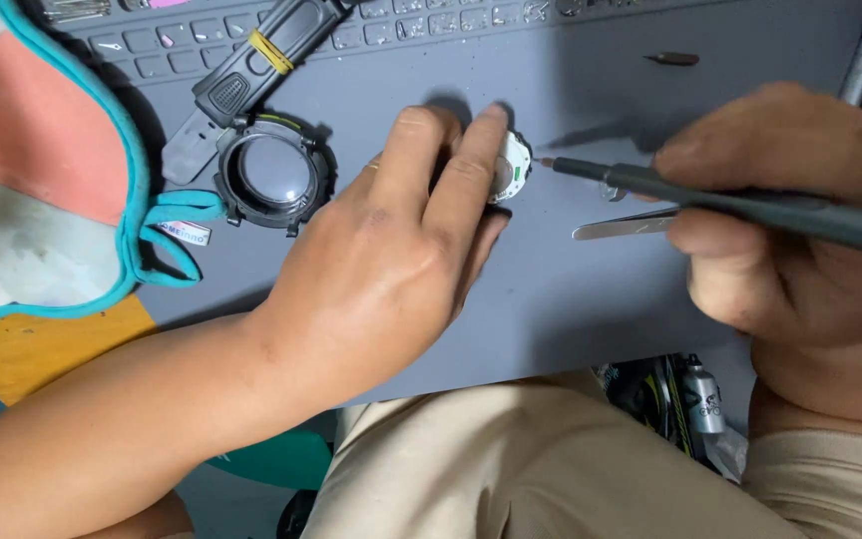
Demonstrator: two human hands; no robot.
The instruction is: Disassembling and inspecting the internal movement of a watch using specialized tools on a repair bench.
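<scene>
Head view, looking down on a grey work mat [571, 289] that fills the middle of the frame. At the far left lies a fabric piece [42, 150] in coral and pale grey with a teal edging, its teal loop curling toward the centre; a small white label tag [185, 233] with blue print sits just beside that loop. Below it, at the lower left, a strip of orange surface [42, 349] shows. Right of the fabric, in the upper left of the frame, a black watch case [274, 173] with a round clear crystal rests on the mat, its black strap [251, 60] running up toward the top edge and crossed by a yellow band. The left hand [391, 260] reaches in from the lower left, and its fingertips [481, 125] press down on a small round white watch movement [513, 168] with a green patch, which lies on the mat just above the frame's centre. A dark slim screwdriver [730, 203] points its tip at the right edge of the movement, very near it; contact cannot be told. The right hand [800, 220], at the right of the frame, is closed around the screwdriver's shaft. Silver tweezers [626, 227] lie just under the screwdriver, against that hand. A small dark bit [672, 59] rests alone at the upper right. Beige trousers [511, 469] fill the bottom.
</scene>
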